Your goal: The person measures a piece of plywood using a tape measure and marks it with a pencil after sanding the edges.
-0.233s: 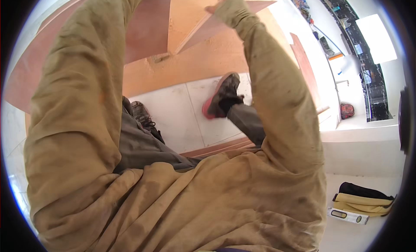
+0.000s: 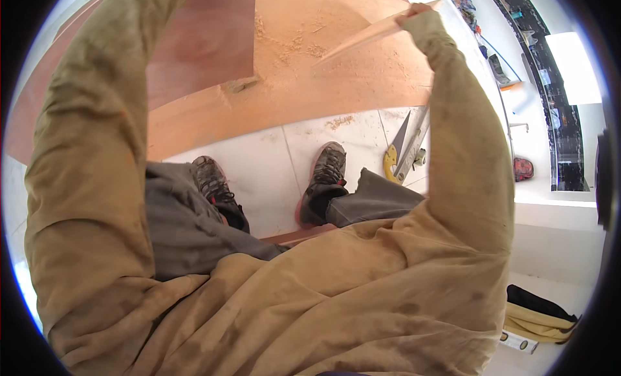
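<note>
My right hand [image 2: 414, 17] is closed on a thin, pale triangular board piece [image 2: 369, 36] at the upper right, slightly blurred. My left arm reaches up past the top edge, so that hand is hidden. A large reddish-brown board [image 2: 207, 46] covers the upper left. Beside it lies a peach-coloured board [image 2: 278, 95] strewn with sawdust [image 2: 310, 49]. On the white tiles near my right sleeve are a yellow-handled saw [image 2: 390, 164] and a metal straight tool [image 2: 412, 148].
My shoes [image 2: 213, 185] stand on the tiled floor [image 2: 278, 182]. A dark shelf [image 2: 563, 143] with small items runs along the right wall, near a red bag [image 2: 523, 169]. A folded yellow-and-black cloth [image 2: 537, 314] and a level [image 2: 517, 342] lie at the lower right.
My right hand has moved right and down with the board piece, uncovering more sawdust. My right foot has shifted, and the saw and metal tool now show on the floor.
</note>
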The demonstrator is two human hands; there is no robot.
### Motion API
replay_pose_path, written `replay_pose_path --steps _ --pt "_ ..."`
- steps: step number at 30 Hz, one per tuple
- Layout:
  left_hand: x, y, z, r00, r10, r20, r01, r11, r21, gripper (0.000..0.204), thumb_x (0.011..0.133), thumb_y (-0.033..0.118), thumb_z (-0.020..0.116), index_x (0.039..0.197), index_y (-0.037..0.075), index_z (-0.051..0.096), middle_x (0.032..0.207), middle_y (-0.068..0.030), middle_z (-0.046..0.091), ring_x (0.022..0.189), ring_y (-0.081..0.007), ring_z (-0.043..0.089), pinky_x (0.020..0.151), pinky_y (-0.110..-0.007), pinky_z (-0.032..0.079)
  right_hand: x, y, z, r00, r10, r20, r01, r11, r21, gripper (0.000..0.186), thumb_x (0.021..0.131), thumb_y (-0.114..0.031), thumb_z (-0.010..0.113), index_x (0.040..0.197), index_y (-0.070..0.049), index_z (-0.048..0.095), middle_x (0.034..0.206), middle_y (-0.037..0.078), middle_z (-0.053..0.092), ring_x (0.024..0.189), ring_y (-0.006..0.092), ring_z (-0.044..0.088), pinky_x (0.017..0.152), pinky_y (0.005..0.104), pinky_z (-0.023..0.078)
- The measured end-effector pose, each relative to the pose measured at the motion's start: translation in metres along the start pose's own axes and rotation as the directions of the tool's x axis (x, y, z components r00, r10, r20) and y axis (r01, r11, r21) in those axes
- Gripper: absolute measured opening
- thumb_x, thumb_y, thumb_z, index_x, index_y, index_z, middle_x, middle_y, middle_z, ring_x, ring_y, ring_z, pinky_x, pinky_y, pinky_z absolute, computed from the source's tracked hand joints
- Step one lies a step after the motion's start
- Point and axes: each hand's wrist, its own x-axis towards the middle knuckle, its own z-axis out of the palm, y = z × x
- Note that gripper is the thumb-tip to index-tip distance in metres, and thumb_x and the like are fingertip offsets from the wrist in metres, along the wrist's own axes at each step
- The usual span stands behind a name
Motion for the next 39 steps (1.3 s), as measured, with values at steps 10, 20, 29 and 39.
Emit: replay_pose_path --steps 10,20,29,39 --pt "0.047 -0.048 0.02 0.987 0.162 -0.004 -0.162 0.987 0.016 0.037 0.075 0.024 0.074 0.107 0.005 0.069 0.106 -0.0177 0.069 0.096 -0.0313 0.064 0.087 -0.043 0.048 0.05 0.092 0.019 0.635 -0.497 -0.592 0.382 0.868 -0.319 0.044 0.088 -0.039 0.064 0.109 -0.001 0.059 0.1 0.02 0.062 0.098 0.0233 0.062 0.09 0.0375 0.05" --pt "0.057 -0.051 0.026 0.912 0.409 -0.019 -0.41 0.911 -0.049 0.036 0.076 0.009 0.067 0.111 0.001 0.059 0.096 -0.0118 0.065 0.091 -0.0187 0.059 0.088 -0.031 0.044 -0.015 0.079 0.064 0.693 0.458 -0.556 -0.026 0.787 0.616 0.038 0.086 -0.016 0.067 0.115 0.007 0.059 0.094 0.016 0.068 0.084 0.0238 0.065 0.074 0.0347 0.051" --pt "0.049 -0.037 0.023 0.939 0.334 0.078 -0.32 0.935 -0.151 0.024 0.077 0.006 0.062 0.098 0.001 0.054 0.081 0.001 0.05 0.073 -0.0088 0.043 0.069 -0.023 0.038 -0.036 0.201 0.048 0.665 0.581 -0.469 -0.317 0.789 0.527 0.038 0.085 -0.03 0.07 0.096 0.006 0.067 0.081 0.012 0.069 0.072 0.0223 0.065 0.064 0.0357 0.05" --pt "0.06 -0.034 0.029 0.917 0.394 -0.056 -0.398 0.909 -0.123 0.022 0.074 0.003 0.063 0.094 0.001 0.053 0.076 0.0002 0.045 0.069 -0.0095 0.041 0.067 -0.024 0.037 -0.059 0.14 0.065 0.54 0.639 -0.547 0.06 0.619 0.783 0.047 0.086 -0.018 0.065 0.126 0.001 0.05 0.1 0.016 0.064 0.082 0.0245 0.064 0.069 0.036 0.052"
